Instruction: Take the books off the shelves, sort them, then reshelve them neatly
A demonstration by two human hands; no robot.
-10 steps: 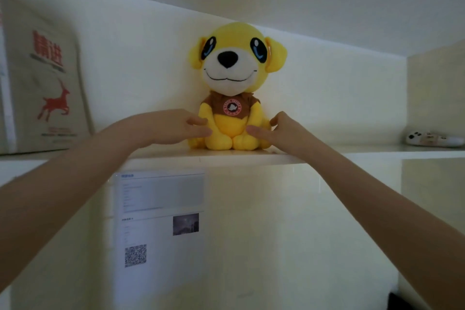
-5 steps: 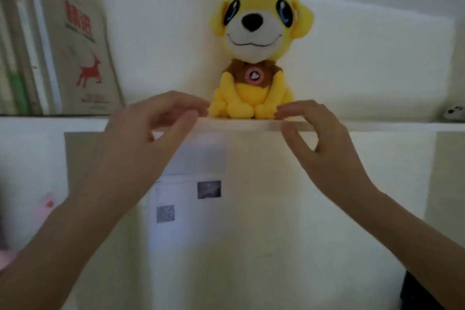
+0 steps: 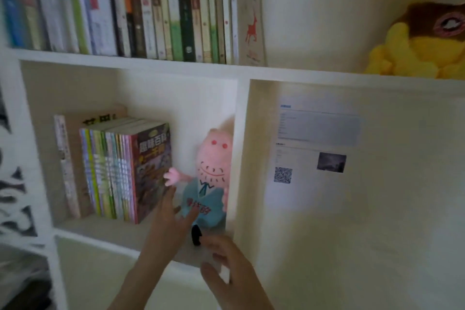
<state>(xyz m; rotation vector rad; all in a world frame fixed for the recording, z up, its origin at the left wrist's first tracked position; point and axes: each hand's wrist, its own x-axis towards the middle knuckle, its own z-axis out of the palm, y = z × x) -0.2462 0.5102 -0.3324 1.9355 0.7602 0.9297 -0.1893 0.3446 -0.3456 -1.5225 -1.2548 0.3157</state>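
Head view shows me a white bookcase, somewhat blurred. On the upper shelf (image 3: 302,73) a long row of books (image 3: 151,7) stands upright, spines out, and at its right end is a tan book with a red deer (image 3: 251,20) on its cover. Well to the right on the same shelf sits a yellow plush dog (image 3: 415,53), cut off by the frame edge.

Below, in the left cubby, a smaller group of books (image 3: 120,173) stands upright on the cubby floor (image 3: 100,228), toward the left. A pink plush figure (image 3: 211,173) in a teal jacket leans against the cubby's right wall, just beside those books.

My left hand (image 3: 168,229) reaches into the cubby with fingers stretched out, the tips on the front of the figure's jacket; it grips nothing. My right hand (image 3: 231,272) hovers at the cubby's front edge near the figure's black foot, fingers loosely bent and grasping nothing.

A printed sheet with a QR code (image 3: 317,153) is stuck to the back of the right compartment.
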